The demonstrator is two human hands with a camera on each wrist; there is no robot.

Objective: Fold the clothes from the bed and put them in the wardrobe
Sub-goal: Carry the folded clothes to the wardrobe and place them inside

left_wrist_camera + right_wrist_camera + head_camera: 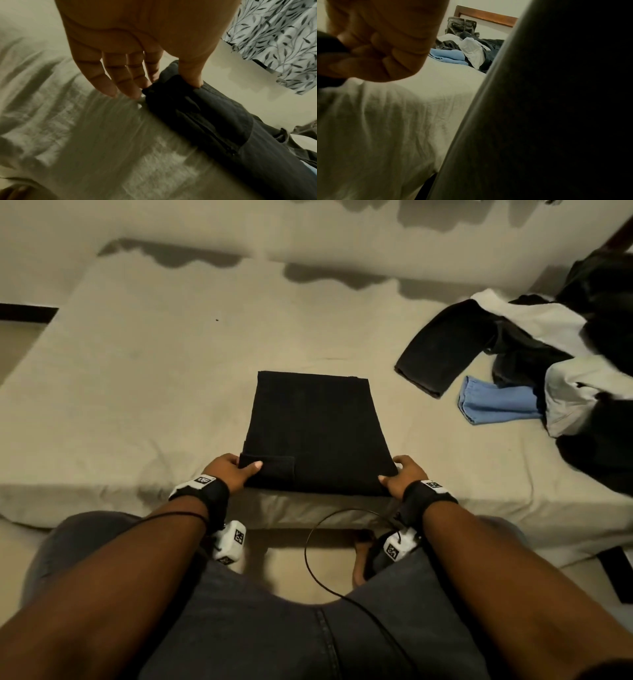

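A black garment (317, 433), folded into a neat rectangle, lies on the beige bed (137, 378) near its front edge. My left hand (236, 470) pinches its near left corner, thumb on top and fingers at the side. In the left wrist view the thumb (192, 73) presses the folded black garment (205, 121) while the fingers (120, 83) reach down beside it. My right hand (402, 477) grips the near right corner. In the right wrist view its curled fingers (373, 54) hold dark cloth (329, 54) at the left edge.
An unfolded pile of clothes (565, 364) lies at the bed's right side: a black piece, a white piece and a light blue one (493, 405). The same pile (467, 54) shows before a wooden headboard (488, 16). A leaf-patterned curtain (278, 40) hangs nearby.
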